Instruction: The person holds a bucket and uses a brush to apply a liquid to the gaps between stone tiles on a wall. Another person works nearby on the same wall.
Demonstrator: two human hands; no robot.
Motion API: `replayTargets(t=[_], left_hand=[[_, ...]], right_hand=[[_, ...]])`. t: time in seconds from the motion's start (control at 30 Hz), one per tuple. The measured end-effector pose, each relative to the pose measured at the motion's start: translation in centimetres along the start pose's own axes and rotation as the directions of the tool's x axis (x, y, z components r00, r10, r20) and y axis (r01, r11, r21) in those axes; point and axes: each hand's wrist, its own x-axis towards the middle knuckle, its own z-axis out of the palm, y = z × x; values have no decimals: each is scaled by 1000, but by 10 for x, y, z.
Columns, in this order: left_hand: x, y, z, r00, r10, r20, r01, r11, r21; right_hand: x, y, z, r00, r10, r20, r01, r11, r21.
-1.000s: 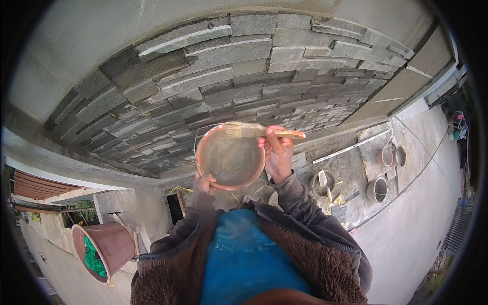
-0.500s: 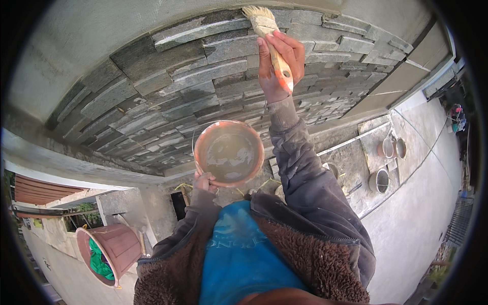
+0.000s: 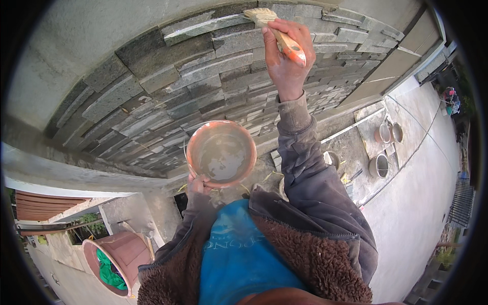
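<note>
My right hand is closed round the handle of a wide paintbrush. Its pale bristles touch or nearly touch the upper rows of a stone-clad wall; the exact contact is hard to make out. The handle has an orange end with a hole in it. My left hand grips the near left rim of an orange bucket, which I hold in front of my body. Murky grey-brown liquid lies inside the bucket. Some fingers of my left hand are hidden under the rim.
Smooth grey plaster borders the stone above. At the lower left stands a large reddish-brown tub with green cloth inside. Several buckets, one of them grey, stand on the ground to the right, by a concrete pavement.
My right hand has shifted slightly right, and the brush has tilted over with its bristles pointing more to the left. The bucket has moved a little left in view, its liquid swirling.
</note>
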Motion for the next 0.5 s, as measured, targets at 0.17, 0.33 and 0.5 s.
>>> replayTargets(t=[0.17,0.33,0.5], left_hand=[[15,-9,-23,1000,6,20,-7,998,66],[18,-10,-47,1000,-5,8,4,995,100],[13,-9,-40,999,23,28,-25,998,53]], right_hand=[[5,-45,32,987,-80,139,69,994,82],[11,-24,26,979,-140,146,122,984,129],[1,-29,18,995,-61,-78,50,990,-131]])
